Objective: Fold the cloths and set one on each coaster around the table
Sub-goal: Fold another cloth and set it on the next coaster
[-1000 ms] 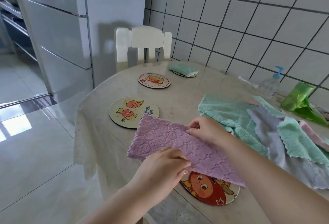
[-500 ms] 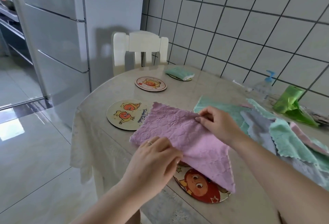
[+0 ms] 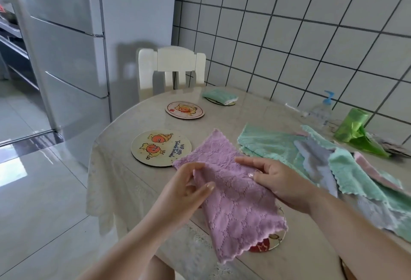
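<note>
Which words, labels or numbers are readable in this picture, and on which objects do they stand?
Large round coaster: curved handwritten line beside the two orange figures, too blurred to read.
Farther coaster: small red mark, unreadable.
Pump bottle: no legible label.
Nothing else bears text.

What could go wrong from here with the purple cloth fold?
1. The purple cloth hangs past the table edge, held only by the left hand and right hand; a loose pinch could let it slide off.
2. It hides most of the near coaster, so placement may land off-centre.
</note>
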`<control>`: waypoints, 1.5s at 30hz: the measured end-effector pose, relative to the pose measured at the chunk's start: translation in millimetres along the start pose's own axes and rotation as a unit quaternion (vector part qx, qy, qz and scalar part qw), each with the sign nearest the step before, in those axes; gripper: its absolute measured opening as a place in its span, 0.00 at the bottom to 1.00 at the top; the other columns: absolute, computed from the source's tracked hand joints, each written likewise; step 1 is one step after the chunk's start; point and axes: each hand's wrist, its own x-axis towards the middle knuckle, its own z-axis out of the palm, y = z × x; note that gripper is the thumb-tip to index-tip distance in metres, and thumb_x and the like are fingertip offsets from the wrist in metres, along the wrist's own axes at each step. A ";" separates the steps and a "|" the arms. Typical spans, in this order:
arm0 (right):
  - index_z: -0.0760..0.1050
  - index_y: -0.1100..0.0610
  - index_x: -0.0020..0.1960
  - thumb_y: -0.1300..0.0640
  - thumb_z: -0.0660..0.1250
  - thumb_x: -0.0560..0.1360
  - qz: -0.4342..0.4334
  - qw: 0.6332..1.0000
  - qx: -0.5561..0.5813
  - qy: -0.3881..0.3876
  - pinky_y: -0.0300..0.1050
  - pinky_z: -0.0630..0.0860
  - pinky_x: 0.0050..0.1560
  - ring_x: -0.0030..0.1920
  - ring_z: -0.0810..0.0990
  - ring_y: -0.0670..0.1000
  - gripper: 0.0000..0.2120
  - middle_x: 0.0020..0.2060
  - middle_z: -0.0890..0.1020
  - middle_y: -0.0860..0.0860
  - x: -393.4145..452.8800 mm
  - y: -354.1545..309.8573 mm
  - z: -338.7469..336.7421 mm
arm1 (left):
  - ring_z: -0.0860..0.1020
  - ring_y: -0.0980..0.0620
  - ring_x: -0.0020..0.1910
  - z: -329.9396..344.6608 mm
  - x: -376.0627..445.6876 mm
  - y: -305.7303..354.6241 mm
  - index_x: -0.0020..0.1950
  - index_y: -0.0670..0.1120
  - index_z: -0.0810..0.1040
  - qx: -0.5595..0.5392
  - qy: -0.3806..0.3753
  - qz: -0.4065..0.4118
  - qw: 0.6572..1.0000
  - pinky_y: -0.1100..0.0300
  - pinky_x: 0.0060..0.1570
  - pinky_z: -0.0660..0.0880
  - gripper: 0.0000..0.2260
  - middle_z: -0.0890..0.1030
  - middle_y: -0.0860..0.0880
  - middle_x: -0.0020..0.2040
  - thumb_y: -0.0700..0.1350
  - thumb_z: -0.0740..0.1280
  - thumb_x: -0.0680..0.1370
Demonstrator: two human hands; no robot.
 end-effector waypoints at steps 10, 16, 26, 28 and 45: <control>0.62 0.49 0.72 0.61 0.60 0.78 0.044 0.994 0.009 0.099 0.49 0.58 0.73 0.72 0.62 0.46 0.24 0.66 0.69 0.38 -16.0 28.8 19.7 | 0.73 0.64 0.56 -13.6 29.2 20.6 0.71 0.55 0.64 0.142 -0.141 -0.069 0.977 0.65 0.51 0.76 0.26 0.71 0.60 0.64 0.38 0.62 0.76; 0.58 0.48 0.74 0.46 0.61 0.76 0.080 0.992 0.061 0.077 0.39 0.60 0.63 0.67 0.62 0.41 0.29 0.69 0.63 0.41 -27.4 25.4 27.7 | 0.77 0.56 0.57 -21.9 23.6 11.7 0.73 0.56 0.62 0.084 -0.156 -0.122 0.977 0.57 0.47 0.80 0.25 0.68 0.58 0.69 0.42 0.63 0.78; 0.67 0.31 0.63 0.34 0.63 0.69 0.027 0.999 0.001 0.028 0.27 0.71 0.56 0.66 0.71 0.44 0.22 0.68 0.70 0.42 -61.9 24.1 24.0 | 0.82 0.51 0.46 -29.1 -11.8 3.7 0.57 0.52 0.79 -0.021 -0.125 -0.134 0.983 0.54 0.46 0.80 0.11 0.83 0.48 0.49 0.41 0.64 0.78; 0.73 0.36 0.59 0.45 0.63 0.72 0.019 0.999 0.024 0.044 0.26 0.72 0.49 0.55 0.77 0.37 0.15 0.53 0.78 0.33 -63.2 19.0 24.7 | 0.82 0.52 0.43 -27.5 -12.6 6.1 0.57 0.50 0.79 -0.017 -0.117 -0.121 0.986 0.58 0.40 0.80 0.12 0.83 0.48 0.48 0.39 0.62 0.79; 0.77 0.42 0.58 0.52 0.66 0.74 -0.189 0.907 -0.366 0.085 0.31 0.70 0.46 0.45 0.74 0.41 0.14 0.48 0.74 0.41 -95.7 57.6 36.3 | 0.72 0.47 0.62 -44.1 -29.1 -58.6 0.62 0.54 0.74 0.524 -0.033 0.358 0.772 0.49 0.56 0.73 0.24 0.72 0.48 0.62 0.45 0.74 0.67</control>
